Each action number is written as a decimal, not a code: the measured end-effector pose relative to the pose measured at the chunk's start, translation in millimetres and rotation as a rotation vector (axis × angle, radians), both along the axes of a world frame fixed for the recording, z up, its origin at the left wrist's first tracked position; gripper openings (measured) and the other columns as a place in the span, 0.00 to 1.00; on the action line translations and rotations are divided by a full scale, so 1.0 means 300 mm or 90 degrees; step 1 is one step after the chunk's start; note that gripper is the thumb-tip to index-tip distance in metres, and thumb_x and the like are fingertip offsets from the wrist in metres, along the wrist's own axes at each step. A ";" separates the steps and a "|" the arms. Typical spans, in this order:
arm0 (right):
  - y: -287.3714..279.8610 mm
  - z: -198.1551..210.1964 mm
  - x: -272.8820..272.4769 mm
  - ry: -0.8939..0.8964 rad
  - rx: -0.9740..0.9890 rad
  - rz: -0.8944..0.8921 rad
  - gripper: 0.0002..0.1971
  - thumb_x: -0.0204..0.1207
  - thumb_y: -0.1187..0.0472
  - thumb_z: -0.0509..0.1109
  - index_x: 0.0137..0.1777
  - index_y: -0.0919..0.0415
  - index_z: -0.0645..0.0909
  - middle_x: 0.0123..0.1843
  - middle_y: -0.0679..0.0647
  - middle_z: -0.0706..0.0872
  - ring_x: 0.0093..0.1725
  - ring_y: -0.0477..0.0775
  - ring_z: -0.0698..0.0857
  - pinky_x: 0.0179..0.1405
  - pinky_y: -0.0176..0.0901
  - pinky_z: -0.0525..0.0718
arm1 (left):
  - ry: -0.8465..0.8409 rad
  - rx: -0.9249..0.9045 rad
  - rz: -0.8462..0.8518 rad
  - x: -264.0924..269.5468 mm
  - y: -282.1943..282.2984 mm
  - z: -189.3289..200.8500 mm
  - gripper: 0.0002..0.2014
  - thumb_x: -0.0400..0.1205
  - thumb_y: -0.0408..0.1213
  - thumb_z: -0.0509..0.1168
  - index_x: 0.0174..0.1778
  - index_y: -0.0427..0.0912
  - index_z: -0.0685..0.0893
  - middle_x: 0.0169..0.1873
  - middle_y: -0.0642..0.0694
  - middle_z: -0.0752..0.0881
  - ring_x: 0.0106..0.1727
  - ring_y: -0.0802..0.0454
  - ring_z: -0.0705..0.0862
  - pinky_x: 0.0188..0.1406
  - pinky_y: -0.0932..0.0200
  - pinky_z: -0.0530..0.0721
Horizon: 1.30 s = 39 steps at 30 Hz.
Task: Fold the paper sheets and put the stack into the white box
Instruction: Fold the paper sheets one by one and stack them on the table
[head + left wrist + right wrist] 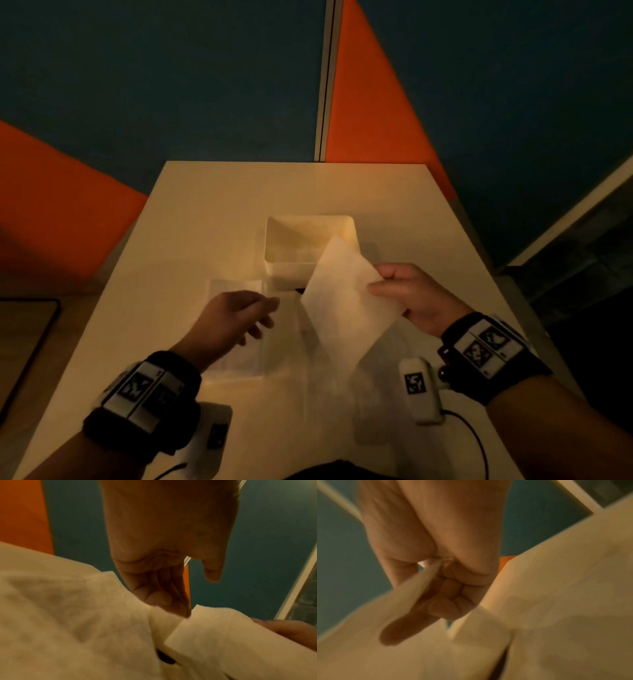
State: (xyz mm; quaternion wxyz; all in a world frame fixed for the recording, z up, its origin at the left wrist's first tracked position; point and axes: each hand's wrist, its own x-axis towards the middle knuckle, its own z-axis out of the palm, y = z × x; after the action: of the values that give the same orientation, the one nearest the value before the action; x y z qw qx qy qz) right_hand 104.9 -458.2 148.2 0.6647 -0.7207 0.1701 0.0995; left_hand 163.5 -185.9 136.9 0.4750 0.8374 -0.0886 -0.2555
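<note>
A white open box (310,246) stands at the middle of the pale table (212,205). My right hand (380,282) pinches the right edge of a white paper sheet (342,305) between thumb and curled fingers and holds it tilted, its upper corner over the box's near right corner. The right wrist view shows that pinch on the sheet (399,615). More paper (233,286) lies flat on the table left of the held sheet. My left hand (267,311) hovers over it, fingers (171,599) straight, thumb apart, holding nothing. Its fingertips are close to the held sheet's (231,642) left edge.
A small dark thing (299,291) shows just in front of the box, half hidden by the held sheet. A dark flat board (27,342) lies off the table's left side. Orange and blue partition walls (370,102) stand behind the table.
</note>
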 end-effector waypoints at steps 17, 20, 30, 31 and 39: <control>0.069 0.059 -0.069 -0.145 0.247 -0.106 0.18 0.69 0.65 0.67 0.60 0.61 0.83 0.56 0.58 0.89 0.53 0.53 0.88 0.47 0.43 0.88 | 0.166 -0.416 0.085 0.006 -0.191 0.088 0.14 0.80 0.31 0.64 0.61 0.39 0.83 0.53 0.40 0.89 0.50 0.45 0.87 0.48 0.52 0.87; 0.064 0.059 -0.058 -0.132 0.225 -0.130 0.15 0.75 0.66 0.66 0.60 0.58 0.84 0.55 0.56 0.89 0.52 0.53 0.88 0.40 0.43 0.86 | 0.123 -0.390 0.076 0.008 -0.183 0.100 0.14 0.79 0.30 0.65 0.61 0.40 0.83 0.52 0.41 0.89 0.51 0.43 0.87 0.52 0.47 0.86; 0.069 0.066 -0.047 -0.151 0.249 -0.138 0.16 0.79 0.73 0.59 0.59 0.57 0.82 0.53 0.55 0.90 0.49 0.52 0.88 0.47 0.44 0.86 | 0.106 -0.460 0.077 0.013 -0.176 0.106 0.12 0.82 0.29 0.60 0.55 0.46 0.84 0.46 0.42 0.90 0.43 0.46 0.88 0.42 0.53 0.88; 0.066 0.069 -0.047 -0.152 0.254 -0.142 0.16 0.79 0.74 0.59 0.56 0.58 0.83 0.50 0.54 0.91 0.47 0.53 0.88 0.45 0.43 0.86 | 0.104 -0.459 0.070 0.014 -0.174 0.109 0.11 0.83 0.29 0.59 0.53 0.44 0.84 0.45 0.42 0.89 0.42 0.46 0.87 0.39 0.55 0.87; 0.024 0.102 -0.063 -0.133 0.140 -0.086 0.18 0.77 0.75 0.57 0.32 0.56 0.80 0.36 0.51 0.85 0.34 0.51 0.82 0.25 0.39 0.74 | 0.192 -0.464 -0.033 0.028 -0.128 0.142 0.10 0.77 0.37 0.58 0.39 0.40 0.84 0.37 0.44 0.86 0.36 0.49 0.85 0.32 0.62 0.84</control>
State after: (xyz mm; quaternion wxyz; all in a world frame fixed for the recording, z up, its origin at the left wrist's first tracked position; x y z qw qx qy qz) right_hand 85.8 -451.1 178.9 0.7588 -0.6370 0.1362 -0.0031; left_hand 171.9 -224.2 179.5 0.7421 0.5647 -0.1236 -0.3394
